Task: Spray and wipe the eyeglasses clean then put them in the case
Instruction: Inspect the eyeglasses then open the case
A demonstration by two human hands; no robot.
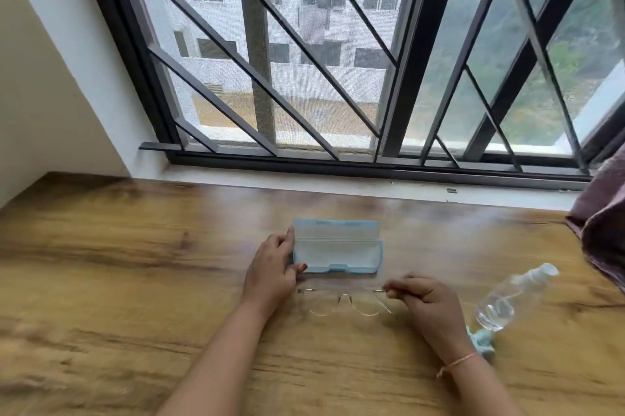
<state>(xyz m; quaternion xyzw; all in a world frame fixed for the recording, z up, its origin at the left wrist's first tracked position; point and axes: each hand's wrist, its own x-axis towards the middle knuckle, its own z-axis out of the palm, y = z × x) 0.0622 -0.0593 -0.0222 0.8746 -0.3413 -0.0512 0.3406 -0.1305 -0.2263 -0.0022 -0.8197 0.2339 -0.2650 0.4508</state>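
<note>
- Both of my forearms come in from the bottom edge of the head view and reach over the wooden table (135,280). A thin pinkish thread (460,361) circles my right wrist.
- My right hand (427,302) has its fingers curled, and the fingertips pinch the right end of the eyeglasses (345,305) near the hinge.
- The eyeglasses are thin-rimmed and clear. They sit outside the case, just on my side of it and between my two hands. I cannot tell whether they rest on the wood or are lifted slightly off it.
- My left hand (270,275) grips the left end of the light blue case (336,246). The thumb is against the front edge and the fingers are up at the lid's side.
- The case is open on the table with its lid standing upright behind the tray.
- A clear spray bottle (507,300) is to the right of my right hand, slanted with its cap end pointing away. I cannot tell whether it stands or lies.
- A crumpled pale blue cloth (482,341) sits beside the bottle's near end, partly hidden by my right wrist.
- Beyond the table is a barred window (304,43), and a dark purplish curtain (605,223) hangs at the right edge.
</note>
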